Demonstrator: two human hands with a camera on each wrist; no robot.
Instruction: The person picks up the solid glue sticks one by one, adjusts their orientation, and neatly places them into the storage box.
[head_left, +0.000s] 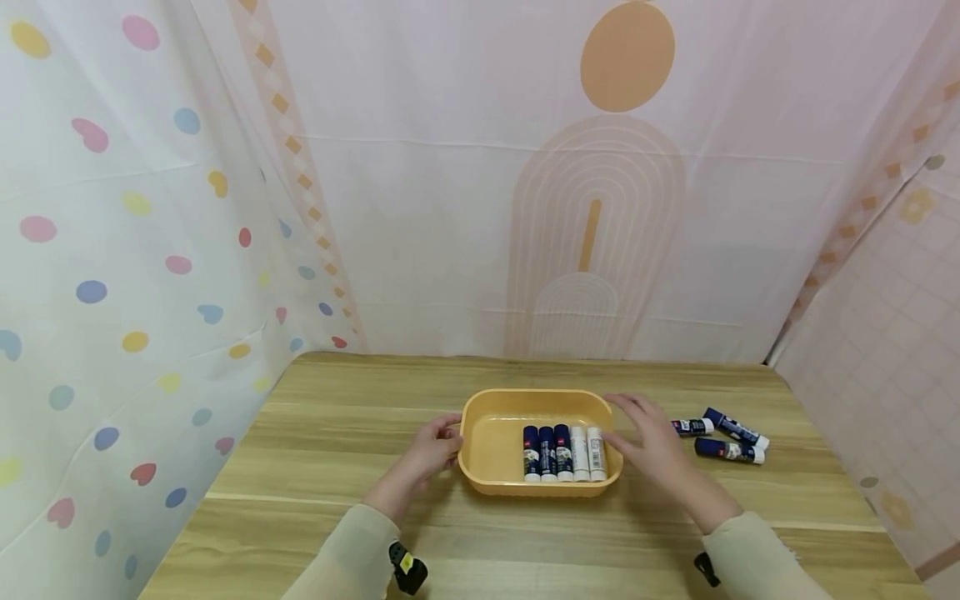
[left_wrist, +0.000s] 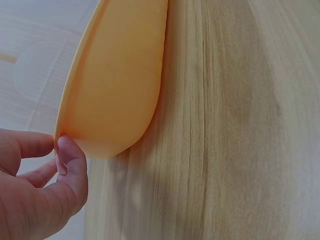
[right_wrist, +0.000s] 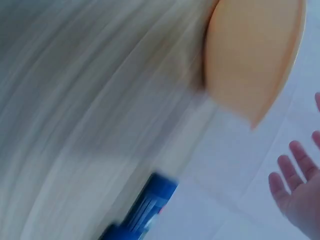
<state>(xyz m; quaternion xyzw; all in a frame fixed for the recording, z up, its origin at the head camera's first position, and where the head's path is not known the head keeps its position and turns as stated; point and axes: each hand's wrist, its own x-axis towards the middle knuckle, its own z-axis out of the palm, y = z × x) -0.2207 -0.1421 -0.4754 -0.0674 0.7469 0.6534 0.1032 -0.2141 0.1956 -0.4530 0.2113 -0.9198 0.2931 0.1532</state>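
A shallow yellow-orange plastic basket (head_left: pixel 536 490) sits on the wooden table in the head view. Three dark blue glue sticks (head_left: pixel 547 454) and two white ones (head_left: pixel 588 454) lie side by side in its right half. My left hand (head_left: pixel 431 454) pinches the basket's left rim between thumb and fingers, as the left wrist view shows on the orange wall (left_wrist: pixel 117 75). At the opposite end, my right hand (head_left: pixel 656 442) has its fingers spread beside the rim. In the right wrist view its extended fingers (right_wrist: pixel 290 172) are apart from the basket (right_wrist: pixel 250 50).
Three more blue glue sticks with white ends, one of them a loose stick (head_left: pixel 729 451), lie on the table (head_left: pixel 322 467) right of my right hand. Patterned curtains (head_left: pixel 420 208) hang behind the table and along both sides.
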